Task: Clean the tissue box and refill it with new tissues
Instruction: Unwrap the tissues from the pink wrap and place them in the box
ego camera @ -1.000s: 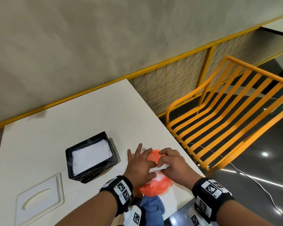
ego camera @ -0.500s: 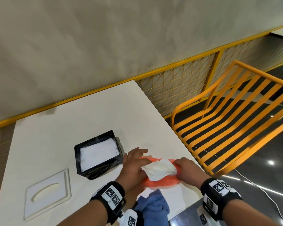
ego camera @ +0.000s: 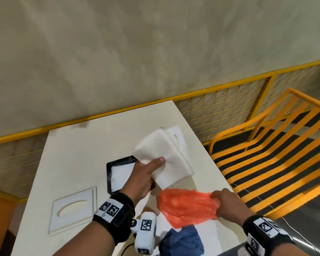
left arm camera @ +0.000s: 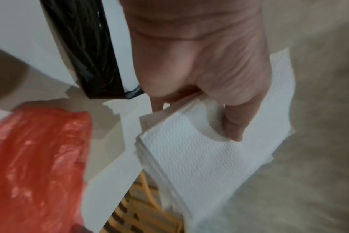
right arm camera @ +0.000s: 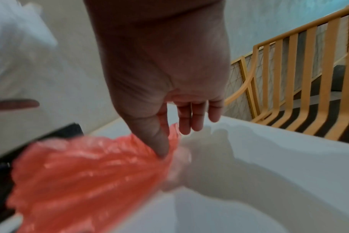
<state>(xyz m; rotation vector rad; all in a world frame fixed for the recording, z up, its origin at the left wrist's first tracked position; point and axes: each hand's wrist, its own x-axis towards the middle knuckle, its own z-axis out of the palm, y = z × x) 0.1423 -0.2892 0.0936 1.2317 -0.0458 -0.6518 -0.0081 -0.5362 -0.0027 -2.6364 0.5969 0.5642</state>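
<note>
On the white table (ego camera: 78,145) the black tissue box (ego camera: 118,174) sits open, white tissue inside. Just left of the box lies its white lid (ego camera: 72,211). Above the box's right side the left hand (ego camera: 142,178) pinches a stack of white tissues (ego camera: 164,159), thumb on top. Right of the box, the right hand (ego camera: 227,204) pinches an orange plastic bag (ego camera: 185,207), apparently empty. Nearer than the box lies a blue cloth (ego camera: 181,241).

Box (ego camera: 118,164) opening unobstructed; lid (ego camera: 72,213) left, orange bag (ego camera: 187,207) right.
</note>
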